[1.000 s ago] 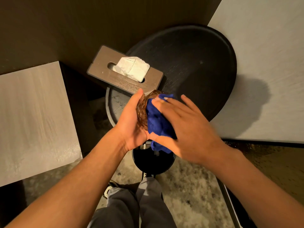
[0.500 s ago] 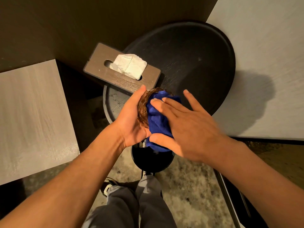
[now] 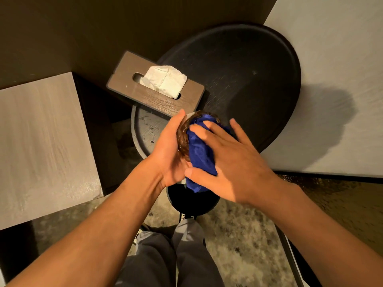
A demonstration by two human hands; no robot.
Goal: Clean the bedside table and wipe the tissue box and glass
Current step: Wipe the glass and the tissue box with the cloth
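Observation:
My left hand [image 3: 167, 150] grips an amber-brown glass [image 3: 183, 139], held tilted above the front edge of the round black bedside table [image 3: 248, 65]. A blue cloth [image 3: 200, 154] is stuffed into the mouth of the glass, and my right hand [image 3: 232, 160] presses on it with the fingers spread. Most of the glass is hidden by both hands and the cloth. The brown wooden tissue box [image 3: 155, 94], with a white tissue [image 3: 163, 80] sticking out of its slot, sits at the table's left rim, just beyond my left thumb.
A smaller round lower shelf [image 3: 145, 131] shows under the tissue box, and the table's black base [image 3: 192, 201] is on the carpet [image 3: 238, 235] below my hands. A pale bed surface [image 3: 41, 141] is at left, a white panel [image 3: 342, 79] at right, a dark wall behind.
My right hand has shifted the cloth on the glass, turning slightly with its fingers spreading wider. The glass stays in my left hand at about the same spot.

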